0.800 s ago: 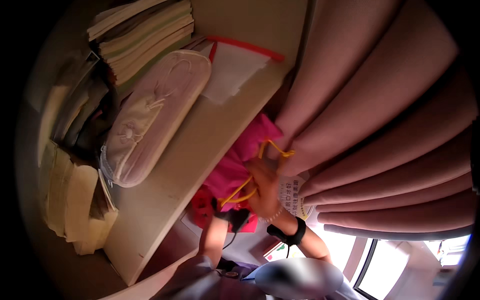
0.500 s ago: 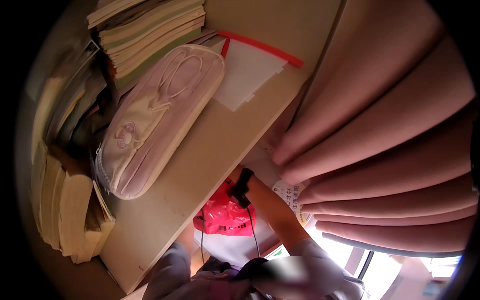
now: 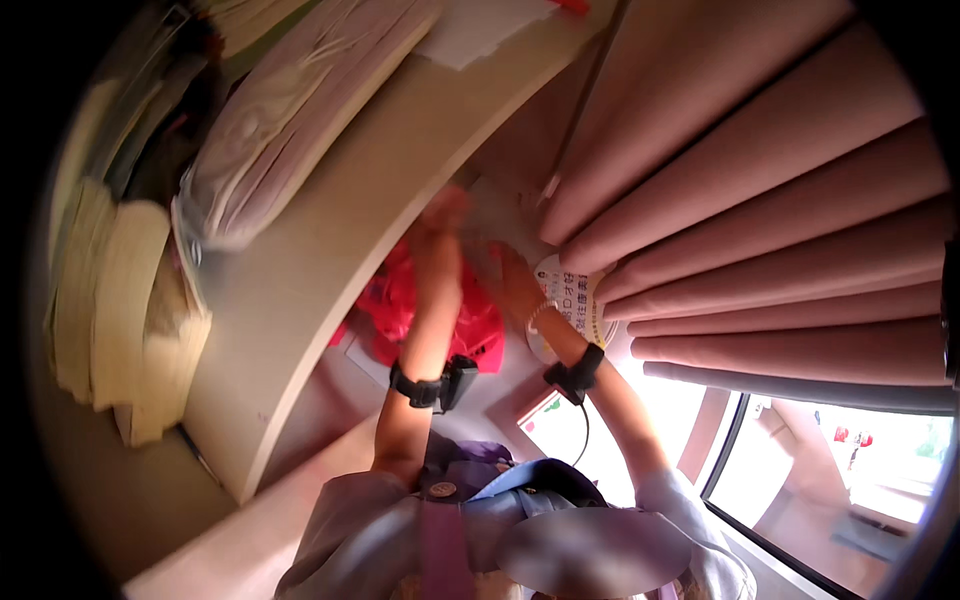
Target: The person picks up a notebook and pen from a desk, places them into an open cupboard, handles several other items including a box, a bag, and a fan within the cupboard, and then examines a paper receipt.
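A crumpled red plastic bag (image 3: 480,335) lies below the shelf edge, partly covered by my left forearm. My left hand (image 3: 445,212) reaches past the bag's far side, close to the shelf edge. It is smeared by motion, so its fingers and anything in them cannot be made out. To its right, my right hand (image 3: 512,282) is beside the bag with its fingers apart and nothing visible in them. Each forearm wears a black strapped device (image 3: 576,374), and a beaded bracelet (image 3: 541,316) circles my right wrist.
A tan shelf (image 3: 290,300) carries a pale pink pencil case (image 3: 290,130), a white sheet (image 3: 480,35) and stacked books (image 3: 125,310). Pink curtains (image 3: 740,200) hang at the right, above a bright window. A round printed white object (image 3: 552,285) sits beside my right hand.
My view has shifted, and the shelf items sit higher in it. My left forearm, mostly hidden before, now stretches over the red bag. My right arm has moved away from the bag, to the right.
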Tool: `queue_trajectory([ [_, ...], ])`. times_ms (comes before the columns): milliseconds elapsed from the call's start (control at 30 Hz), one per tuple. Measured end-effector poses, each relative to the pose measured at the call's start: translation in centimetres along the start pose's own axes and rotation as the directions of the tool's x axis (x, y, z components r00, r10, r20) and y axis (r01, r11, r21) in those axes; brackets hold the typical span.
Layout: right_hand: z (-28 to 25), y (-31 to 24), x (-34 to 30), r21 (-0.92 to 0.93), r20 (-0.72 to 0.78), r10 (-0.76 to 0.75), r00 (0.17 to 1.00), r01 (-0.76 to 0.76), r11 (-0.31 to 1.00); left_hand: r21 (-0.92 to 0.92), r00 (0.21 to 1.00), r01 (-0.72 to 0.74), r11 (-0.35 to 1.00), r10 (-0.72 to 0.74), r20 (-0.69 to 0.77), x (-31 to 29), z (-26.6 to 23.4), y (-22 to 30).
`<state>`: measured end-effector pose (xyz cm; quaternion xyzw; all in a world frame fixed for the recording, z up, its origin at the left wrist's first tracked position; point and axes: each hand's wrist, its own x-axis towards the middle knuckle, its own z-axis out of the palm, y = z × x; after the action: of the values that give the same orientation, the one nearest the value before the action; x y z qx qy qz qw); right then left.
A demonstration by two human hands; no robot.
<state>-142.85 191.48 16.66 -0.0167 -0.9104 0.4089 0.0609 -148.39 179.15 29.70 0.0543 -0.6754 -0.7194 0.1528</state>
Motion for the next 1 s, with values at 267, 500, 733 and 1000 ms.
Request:
queue_trajectory([
  [267, 4.3, -2.6, 11.9, 0.404, 0.177, 0.209, 0.962, -0.265, 0.875, 0.350, 0.690, 0.086, 0.933, -0.309, 0.654, -14.5, -4.3, 1.0],
  [500, 4.5, -6.6, 9.6, 0.608, 0.359, 0.173, 0.917, -0.371, 0.702, 0.870, 0.958, -0.287, 0.402, 0.118, 0.261, -16.2, -15.4, 3.4],
  [733, -8.7, -10.3, 4.2, 0.858, 0.471, -0.010, 0.882, -0.456, 0.239, 0.582, 0.822, -0.527, 0.619, 0.197, 0.535, -14.4, -12.9, 0.0],
  [1000, -14.6, -16.9, -3.3, 0.933, 0.109, 0.017, 0.994, -0.108, 0.342, -0.090, 0.964, 0.068, 0.994, -0.042, 0.262, -8.1, -14.1, -1.7],
])
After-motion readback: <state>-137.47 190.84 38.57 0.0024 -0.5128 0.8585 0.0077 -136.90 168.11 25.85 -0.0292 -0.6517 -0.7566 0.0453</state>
